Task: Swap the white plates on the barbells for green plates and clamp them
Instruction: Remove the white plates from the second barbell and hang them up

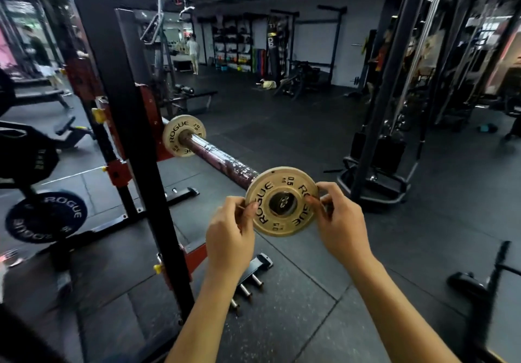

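Note:
A small off-white plate [282,223] marked ROGUE 0.5 sits at the very tip of the barbell sleeve [222,159], its hole around the sleeve's end. My left hand [229,235] pinches its left rim and my right hand [342,223] pinches its right rim. A second off-white plate [176,137] of the same kind sits far up the sleeve against the collar, beside the rack. No green plate or clamp is in view.
The black and red rack upright [135,142] stands just left of my arms. Black plates [46,216] hang on pegs at the left. A bracket with metal pegs [251,278] lies on the rubber floor below the hands. A cable machine [377,148] stands right. People stand far back.

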